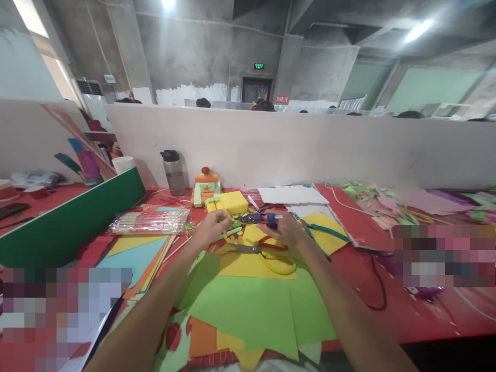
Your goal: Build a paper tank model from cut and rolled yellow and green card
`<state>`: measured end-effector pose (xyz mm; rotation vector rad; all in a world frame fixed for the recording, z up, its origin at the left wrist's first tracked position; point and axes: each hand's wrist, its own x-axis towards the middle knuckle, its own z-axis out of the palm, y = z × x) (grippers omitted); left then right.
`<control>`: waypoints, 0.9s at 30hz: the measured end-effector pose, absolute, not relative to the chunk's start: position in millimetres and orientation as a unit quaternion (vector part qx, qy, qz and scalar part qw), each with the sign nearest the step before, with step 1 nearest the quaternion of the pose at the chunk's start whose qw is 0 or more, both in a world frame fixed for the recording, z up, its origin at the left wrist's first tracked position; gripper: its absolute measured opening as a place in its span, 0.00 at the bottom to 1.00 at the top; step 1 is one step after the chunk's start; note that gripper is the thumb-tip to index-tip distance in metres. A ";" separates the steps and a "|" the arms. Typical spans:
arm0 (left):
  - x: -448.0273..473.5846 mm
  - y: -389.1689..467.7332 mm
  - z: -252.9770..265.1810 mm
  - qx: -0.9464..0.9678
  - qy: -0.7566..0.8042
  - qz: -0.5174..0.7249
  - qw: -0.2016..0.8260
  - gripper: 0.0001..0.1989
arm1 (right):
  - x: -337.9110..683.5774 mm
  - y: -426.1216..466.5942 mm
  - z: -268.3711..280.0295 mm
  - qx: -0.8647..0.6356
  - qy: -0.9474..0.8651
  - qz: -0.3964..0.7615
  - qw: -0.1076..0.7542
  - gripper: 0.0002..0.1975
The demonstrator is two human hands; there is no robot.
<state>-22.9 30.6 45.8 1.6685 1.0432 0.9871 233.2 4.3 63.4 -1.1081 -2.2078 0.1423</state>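
My right hand (pixel 287 229) is closed around a blue glue gun (pixel 267 220), whose dark nozzle points left toward my other hand. My left hand (pixel 217 225) is pinched closed; whatever sits between its fingertips is too small to make out. Small green paper pieces (pixel 236 230) lie just beside those fingertips. Below both hands, scissors (pixel 253 249) with red and yellow handles rest open on yellow paper (pixel 240 266). Under that are large green sheets (pixel 248 297). Behind my left hand stands a yellow paper box (pixel 234 201).
An orange and green paper model (pixel 206 188) and a water bottle (pixel 173 173) stand near the white partition (pixel 271 147). Wrapped sticks (pixel 151 221) lie left, by a green board (pixel 77 217). Teal-handled scissors (pixel 327 231) lie right. Paper scraps (pixel 372 199) cover the far right.
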 end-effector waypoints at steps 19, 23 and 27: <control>-23.7 29.3 47.0 0.684 0.423 0.395 0.445 0.12 | 235.2 4.9 65.3 -0.432 -0.840 0.039 0.326 0.13; -24.1 29.3 46.5 0.686 0.422 0.395 0.442 0.12 | 234.9 3.9 66.9 -0.439 -0.836 0.038 0.328 0.13; -24.7 29.2 46.4 0.689 0.421 0.394 0.439 0.11 | 234.3 3.7 66.4 -0.433 -0.839 0.044 0.326 0.14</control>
